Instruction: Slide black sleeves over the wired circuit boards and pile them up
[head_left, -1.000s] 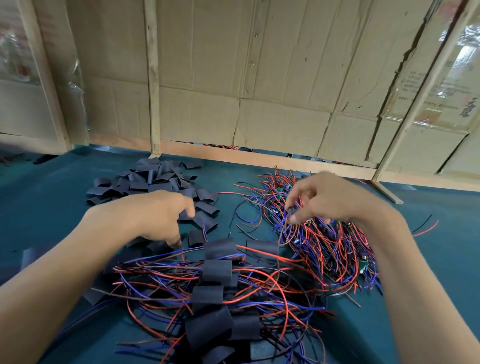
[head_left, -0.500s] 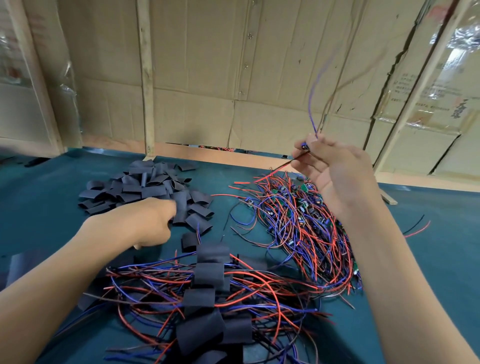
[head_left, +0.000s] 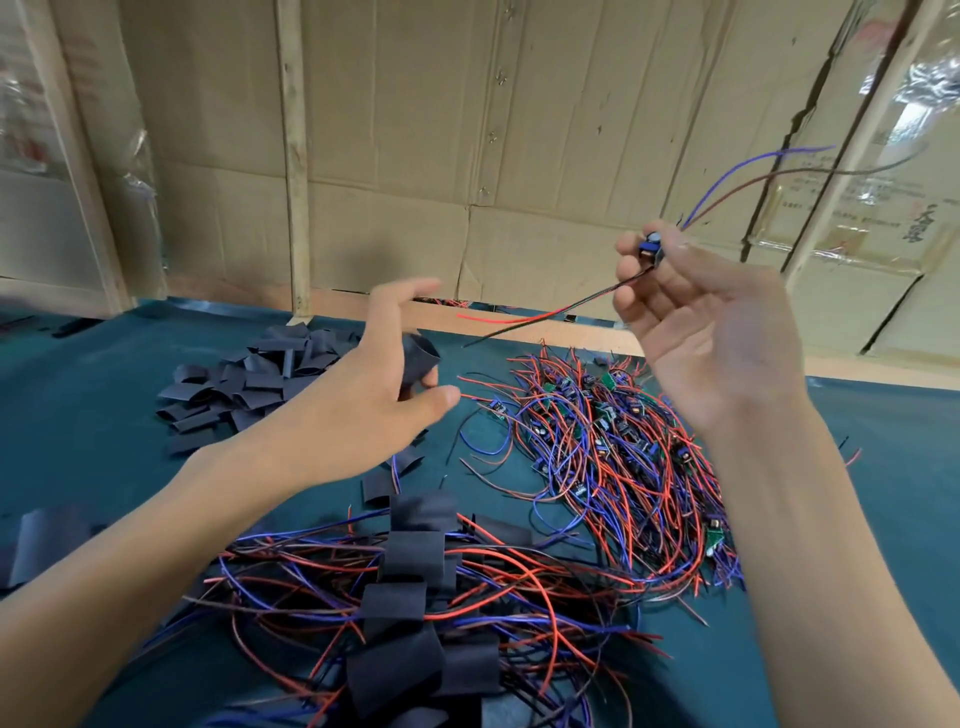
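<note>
A person's two bare hands are working above a dark teal table (head_left: 78, 395) in front of a cardboard wall (head_left: 519, 130). The right hand (head_left: 696, 322) is raised on the right, its fingertips pinching a small wired circuit board (head_left: 652, 248) near the top of the hand. A blue and a dark wire are trailing up and to the right from the board, while a red wire and a black wire (head_left: 545, 314) are hanging down and to the left, towards the other hand.

The left hand (head_left: 374, 395) is lower and to the left, holding a short black sleeve (head_left: 418, 358) between thumb and curled fingers, with the index finger stretched out above it. The sleeve's open mouth seems to be facing up and to the right, towards the board. The sleeve and the board are apart, with the loose red and black wire ends lying between them and slightly beyond the sleeve, so the board's long axis and the sleeve's opening are looking roughly lined up along a diagonal. The likely next move is threading those wire ends into the sleeve.

On the table, a heap of empty sleeves (head_left: 249, 379) is lying far left, a tangle of unsleeved boards (head_left: 613, 457) is lying on the right, and the finished pile (head_left: 415, 597) is sitting nearest the camera
</note>
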